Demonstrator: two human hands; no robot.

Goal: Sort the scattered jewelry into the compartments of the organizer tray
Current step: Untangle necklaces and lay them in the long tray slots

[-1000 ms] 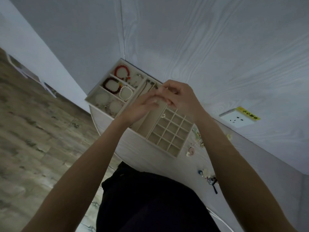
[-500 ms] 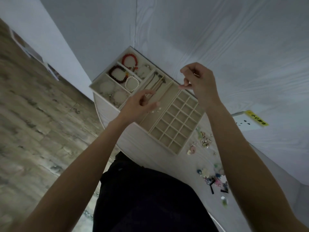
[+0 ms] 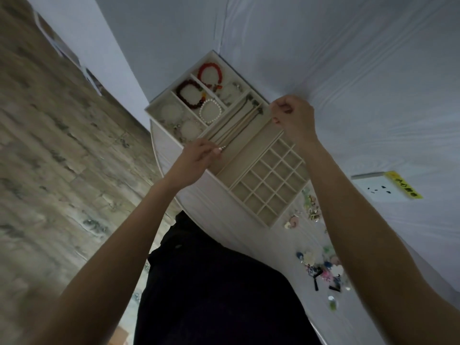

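Note:
A beige organizer tray (image 3: 233, 192) stands on the white table. Its left compartments hold a red bracelet (image 3: 210, 73), a dark red bracelet (image 3: 189, 94) and a pearl bracelet (image 3: 210, 112). Thin necklaces (image 3: 240, 118) lie in the long middle slots. The grid of small cells (image 3: 271, 181) on the right looks bare. My left hand (image 3: 199, 155) pinches one end of a thin necklace, by a small pale bead (image 3: 220, 149), at the near end of a long slot. My right hand (image 3: 293, 117) pinches the other end at the far end. Scattered jewelry (image 3: 321, 268) lies right of the tray.
More small pieces (image 3: 311, 211) lie just beyond the tray's right corner. A wall socket with a yellow label (image 3: 382, 189) sits on the wall to the right. The table's rounded edge (image 3: 164, 168) runs under my left hand, with wooden floor beyond.
My hands, close together over the tray a second ago, have drawn apart. The left went to the near end of the long slot, the right to the far end, stretching the necklace between them.

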